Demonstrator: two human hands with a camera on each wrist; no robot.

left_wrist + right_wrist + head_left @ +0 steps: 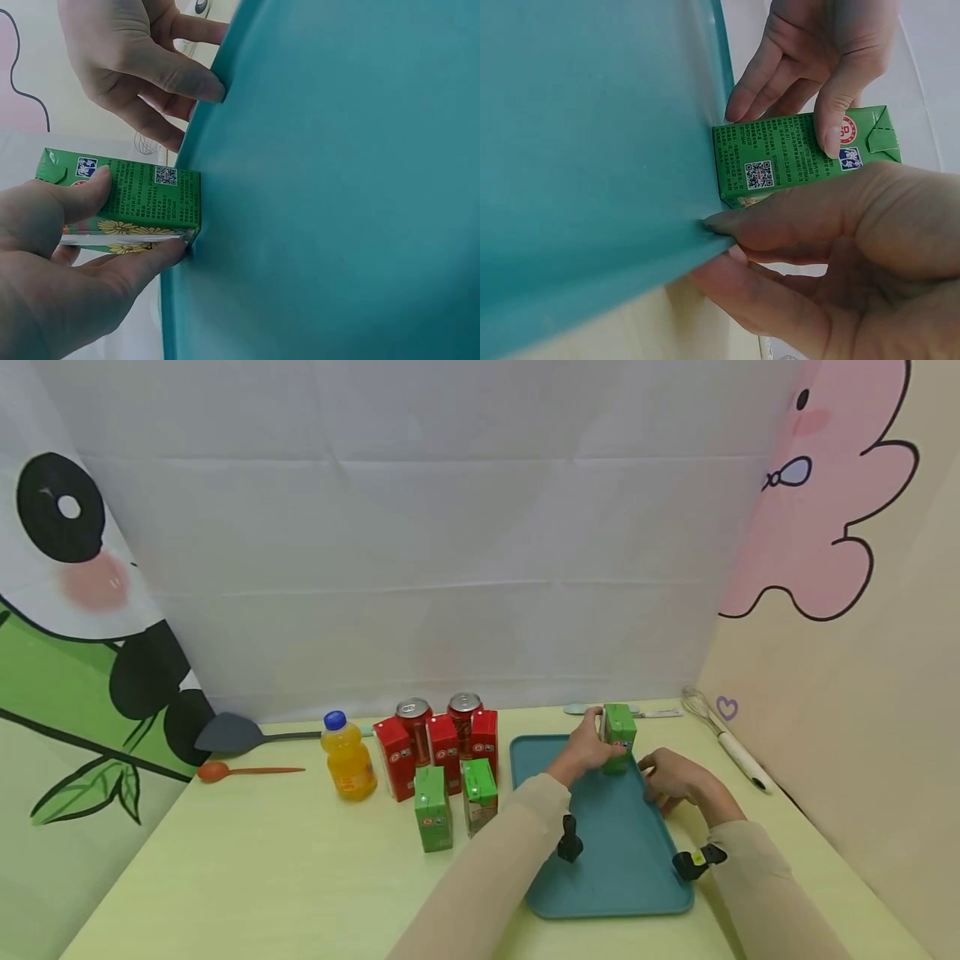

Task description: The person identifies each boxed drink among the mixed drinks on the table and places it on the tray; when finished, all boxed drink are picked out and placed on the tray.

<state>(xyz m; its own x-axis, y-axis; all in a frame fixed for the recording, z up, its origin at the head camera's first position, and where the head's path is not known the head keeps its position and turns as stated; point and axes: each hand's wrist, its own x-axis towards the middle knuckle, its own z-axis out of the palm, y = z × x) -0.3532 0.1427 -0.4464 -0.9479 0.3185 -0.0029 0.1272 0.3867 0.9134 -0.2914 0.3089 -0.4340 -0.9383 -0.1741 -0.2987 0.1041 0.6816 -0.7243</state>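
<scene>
My left hand (587,747) grips a green drink carton (620,728) upright at the far end of a teal tray (615,868). In the left wrist view the thumb lies on the printed face of the carton (142,187), whose base meets the tray. On the tray's right edge, my right hand (678,782) pinches the rim between thumb and fingers. The right wrist view shows that thumb (757,225) on the tray's inner side, close beside the carton.
Left of the tray stand two green cartons (433,810), three red cartons (395,758), two cans (414,718) and an orange juice bottle (347,760). A spatula (232,735) and an orange spoon (217,771) lie far left. A whisk (738,756) lies by the right wall.
</scene>
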